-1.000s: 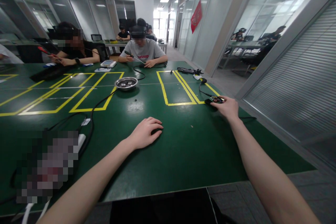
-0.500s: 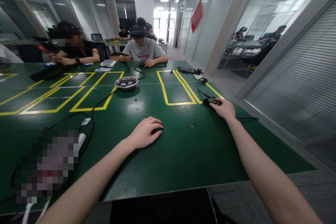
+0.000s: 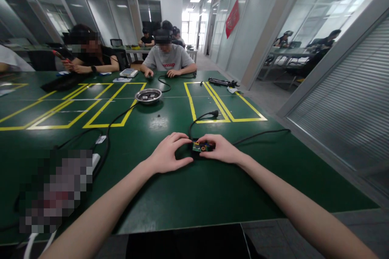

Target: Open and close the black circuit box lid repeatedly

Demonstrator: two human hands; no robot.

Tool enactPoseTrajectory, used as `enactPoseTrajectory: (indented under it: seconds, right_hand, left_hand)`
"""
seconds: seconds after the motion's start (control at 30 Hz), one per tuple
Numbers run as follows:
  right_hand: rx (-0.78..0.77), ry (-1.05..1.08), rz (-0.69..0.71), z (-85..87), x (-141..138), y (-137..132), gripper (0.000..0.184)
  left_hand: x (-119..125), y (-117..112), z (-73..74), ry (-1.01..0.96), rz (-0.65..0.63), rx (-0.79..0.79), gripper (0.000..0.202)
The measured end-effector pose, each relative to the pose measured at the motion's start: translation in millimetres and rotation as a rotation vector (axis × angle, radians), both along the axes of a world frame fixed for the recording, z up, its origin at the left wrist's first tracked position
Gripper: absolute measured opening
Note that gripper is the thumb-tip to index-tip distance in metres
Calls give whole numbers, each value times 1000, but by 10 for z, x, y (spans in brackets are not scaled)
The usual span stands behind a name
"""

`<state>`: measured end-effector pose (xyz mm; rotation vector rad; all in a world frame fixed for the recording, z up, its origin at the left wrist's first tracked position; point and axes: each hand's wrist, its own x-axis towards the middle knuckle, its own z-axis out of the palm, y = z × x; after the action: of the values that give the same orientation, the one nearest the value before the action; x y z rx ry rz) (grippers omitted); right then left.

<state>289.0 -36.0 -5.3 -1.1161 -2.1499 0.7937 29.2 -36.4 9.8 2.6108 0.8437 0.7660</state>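
My right hand (image 3: 223, 149) grips an opened power adapter (image 3: 199, 147) from its right side, low over the green table. A green circuit board with small coloured parts shows in its dark casing; the rest is hidden by my fingers. One black cable rises from it to a plug (image 3: 215, 113), and another cord (image 3: 264, 134) trails off to the right. At the adapter's left end is my left hand (image 3: 170, 153), thumb and fingers spread apart. Its fingertips are very close to the casing; whether they touch it I cannot tell.
A metal bowl (image 3: 148, 96) with small metal parts stands ahead. Yellow tape rectangles (image 3: 212, 121) mark the green table (image 3: 170, 198). A blurred-out object (image 3: 57, 190) with cables lies at left. A folded black tripod (image 3: 223, 82) lies at the back. A person in grey (image 3: 167, 58) sits opposite.
My right hand has brought the power adapter, with its cable and plug, leftward and nearer to me. My left hand stays almost in place, its thumb and fingers now wider apart.
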Motion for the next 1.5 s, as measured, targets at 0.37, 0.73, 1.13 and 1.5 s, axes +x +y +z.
enactPoseTrajectory:
  seconds: [0.37,0.73,1.13,1.5]
  right_hand:
    - [262,82,203,18,-193,-179,29]
    - [176,109,149,-9,-263,-165,28]
    - [145,-61,86,-3,-311,-184,33]
    - [208,-220,24,115,-294,-204,45]
  left_hand:
    - [-10,-27,139,252,-40,41,33]
    - [-64,41,77,252,-74,17,54]
    - [-77,30,129,236,3,48,57]
    - [-86,27,73,121,24,-226,25]
